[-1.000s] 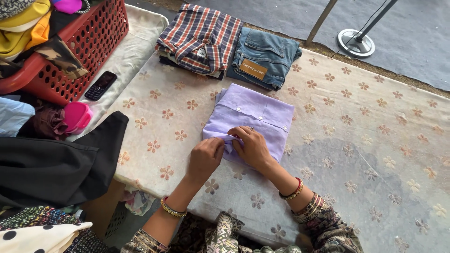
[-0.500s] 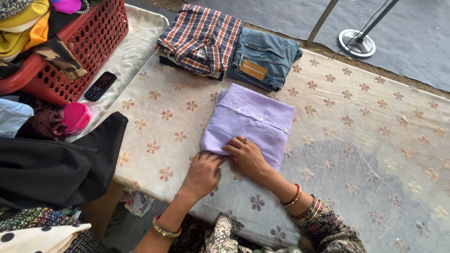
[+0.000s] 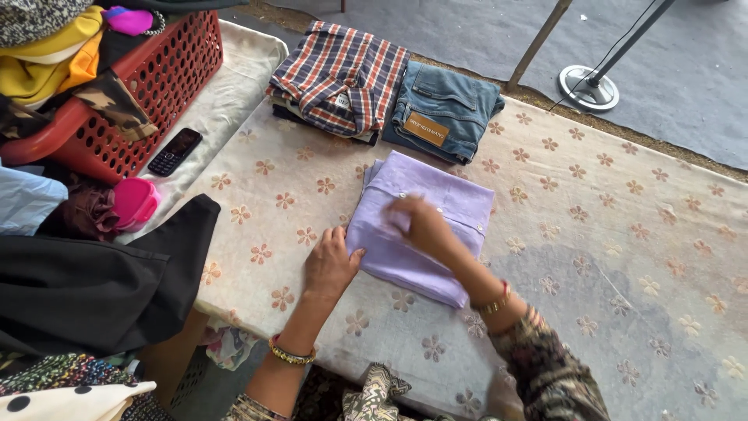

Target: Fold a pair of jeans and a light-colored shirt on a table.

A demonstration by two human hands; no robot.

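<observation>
A folded lilac button shirt [image 3: 436, 195] lies on a table covered with a cream flower-patterned cloth [image 3: 623, 257]. My left hand [image 3: 331, 265] rests flat on the cloth with its fingertips against the shirt's near left edge. Blurred by motion, my right hand [image 3: 421, 222] lies palm down on top of the shirt's middle. Neither hand grips anything. Both wrists wear bangles.
Folded plaid shirt [image 3: 339, 74] and folded blue jeans [image 3: 444, 113] sit at the table's far side. A red basket [image 3: 132, 86] of clothes, a black phone [image 3: 174, 151], a pink case [image 3: 134, 203] and black fabric [image 3: 93, 281] lie at left. A stand base [image 3: 588, 87] is on the floor.
My right hand has slid from the shirt's near edge up onto its middle. My left hand has shifted slightly to the shirt's left edge. The shirt looks flatter.
</observation>
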